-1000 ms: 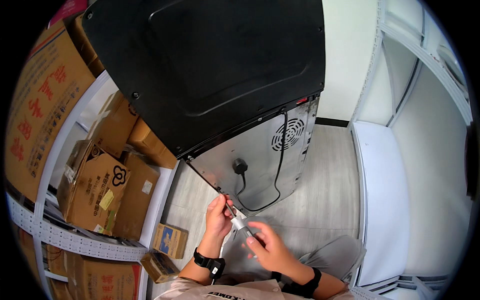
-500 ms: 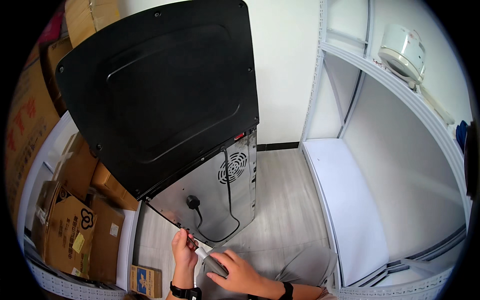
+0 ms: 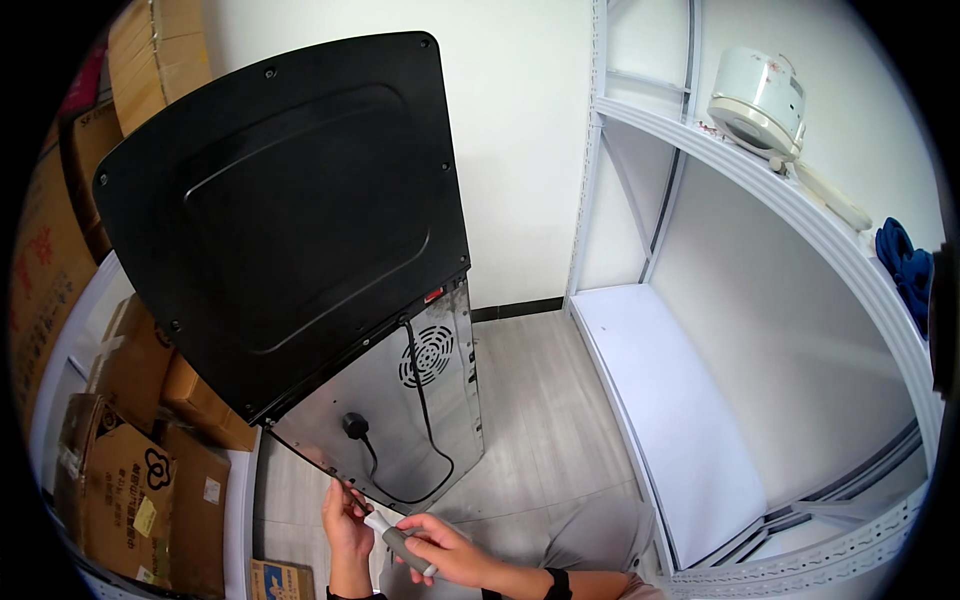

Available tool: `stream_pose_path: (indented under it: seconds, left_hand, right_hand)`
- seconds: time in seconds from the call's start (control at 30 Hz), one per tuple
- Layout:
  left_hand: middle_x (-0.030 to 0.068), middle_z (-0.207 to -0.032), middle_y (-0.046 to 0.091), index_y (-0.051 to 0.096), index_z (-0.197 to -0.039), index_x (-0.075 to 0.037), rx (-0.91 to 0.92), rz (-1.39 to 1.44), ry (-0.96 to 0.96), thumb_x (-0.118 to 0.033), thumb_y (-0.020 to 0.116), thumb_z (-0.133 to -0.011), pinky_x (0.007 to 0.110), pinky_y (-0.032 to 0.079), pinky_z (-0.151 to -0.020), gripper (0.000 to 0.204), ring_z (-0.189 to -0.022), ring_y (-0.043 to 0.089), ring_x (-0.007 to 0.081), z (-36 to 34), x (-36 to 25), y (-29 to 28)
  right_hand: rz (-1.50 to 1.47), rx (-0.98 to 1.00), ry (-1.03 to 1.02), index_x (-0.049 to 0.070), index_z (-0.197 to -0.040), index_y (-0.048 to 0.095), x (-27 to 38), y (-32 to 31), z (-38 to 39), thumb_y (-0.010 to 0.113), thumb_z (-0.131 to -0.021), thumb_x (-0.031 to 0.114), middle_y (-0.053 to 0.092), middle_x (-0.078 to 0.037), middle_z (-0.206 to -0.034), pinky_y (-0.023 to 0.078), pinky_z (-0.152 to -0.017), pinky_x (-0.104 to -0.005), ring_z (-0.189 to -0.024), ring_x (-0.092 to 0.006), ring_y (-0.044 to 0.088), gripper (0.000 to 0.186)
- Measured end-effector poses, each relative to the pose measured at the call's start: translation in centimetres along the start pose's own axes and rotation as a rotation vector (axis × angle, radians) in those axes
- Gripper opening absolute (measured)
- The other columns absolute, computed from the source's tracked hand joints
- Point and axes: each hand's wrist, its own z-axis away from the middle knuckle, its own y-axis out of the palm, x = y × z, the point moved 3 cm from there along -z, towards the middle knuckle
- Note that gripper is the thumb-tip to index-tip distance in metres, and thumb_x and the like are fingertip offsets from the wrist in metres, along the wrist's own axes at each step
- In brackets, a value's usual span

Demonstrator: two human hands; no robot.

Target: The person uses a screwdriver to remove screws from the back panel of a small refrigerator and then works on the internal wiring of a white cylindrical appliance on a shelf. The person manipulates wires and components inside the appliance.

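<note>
In front of me stands a tall appliance with a black upper back panel (image 3: 310, 220) and a bare metal lower part (image 3: 400, 425). A black plug (image 3: 356, 426) on a cord sits against the metal. My right hand (image 3: 445, 553) is closed round the grey handle of a screwdriver (image 3: 408, 552), which has a pale collar at its front. My left hand (image 3: 347, 520) pinches its thin shaft close to the lower left edge of the metal back. The tip is hidden by the fingers and that edge, so I cannot tell whether it touches a screw.
Cardboard boxes (image 3: 130, 500) fill a shelf on the left, and a small box (image 3: 282, 580) lies on the floor below it. A white shelf rack (image 3: 690, 430) lines the right side, with a white kettle-like appliance (image 3: 757, 98) and blue cloth (image 3: 905, 270) on its upper level.
My view has shifted, so the appliance sits lower and further left in the picture. Both hands keep their hold on the screwdriver, and the right hand's grip on the handle has changed slightly.
</note>
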Motion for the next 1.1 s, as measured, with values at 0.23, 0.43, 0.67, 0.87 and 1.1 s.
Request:
stream_pose_path:
  seconds: [0.23,0.43,0.67,0.87,1.1]
  left_hand:
    - [-0.0024,-0.07,0.058,0.062,-0.096,-0.007,0.052,-0.007,0.008,-0.034,0.059,-0.101,0.028,0.043,-0.053,0.027,-0.053,0.049,0.0082,-0.1,-0.1,0.0]
    - [-0.0006,-0.076,0.062,0.062,-0.099,-0.007,0.015,0.07,-0.026,-0.032,0.057,-0.102,0.027,0.041,-0.051,0.026,-0.055,0.05,0.0085,-0.3,-0.2,0.1]
    - [0.0,-0.081,0.061,0.061,-0.102,-0.009,0.167,0.125,0.003,-0.029,0.055,-0.102,0.027,0.039,-0.052,0.021,-0.059,0.048,0.0093,0.2,-1.2,1.3]
    - [-0.0041,-0.085,0.06,0.063,-0.101,-0.014,0.371,0.148,0.098,-0.029,0.059,-0.103,0.027,0.039,-0.057,0.015,-0.065,0.048,0.0081,0.7,-1.8,2.4]
    - [0.0196,-0.101,0.066,0.072,-0.099,0.003,0.73,-0.163,0.295,-0.021,0.071,-0.094,0.031,0.051,-0.064,0.024,-0.075,0.062,0.0205,2.1,-0.5,5.1]
  right_hand:
    - [0.607,-0.114,-0.257,0.007,-0.132,0.043,1.3,0.7,1.0,0.069,-0.094,0.025,0.062,-0.008,-0.086,0.046,-0.069,-0.0355,-0.074,-0.0193,0.06,0.049]
    - [0.574,-0.127,-0.245,0.008,-0.129,0.046,2.5,0.4,1.8,0.068,-0.092,0.021,0.063,-0.006,-0.082,0.047,-0.07,-0.0341,-0.075,-0.0185,0.06,0.045]
    - [0.616,-0.094,-0.355,0.009,-0.127,0.052,5.2,-1.8,2.3,0.069,-0.088,0.015,0.066,-0.007,-0.083,0.047,-0.069,-0.0332,-0.074,-0.0199,0.062,0.043]
    - [0.963,-0.154,-0.507,0.01,-0.125,0.058,6.6,-3.8,1.9,0.07,-0.079,0.014,0.07,-0.01,-0.095,0.052,-0.07,-0.037,-0.081,-0.0303,0.067,0.047]
    - [1.195,-0.381,-0.49,0.012,-0.11,0.066,4.4,-7.5,-0.2,0.069,-0.07,0.012,0.063,-0.007,-0.097,0.051,-0.081,-0.0404,-0.091,-0.0304,0.063,0.04]
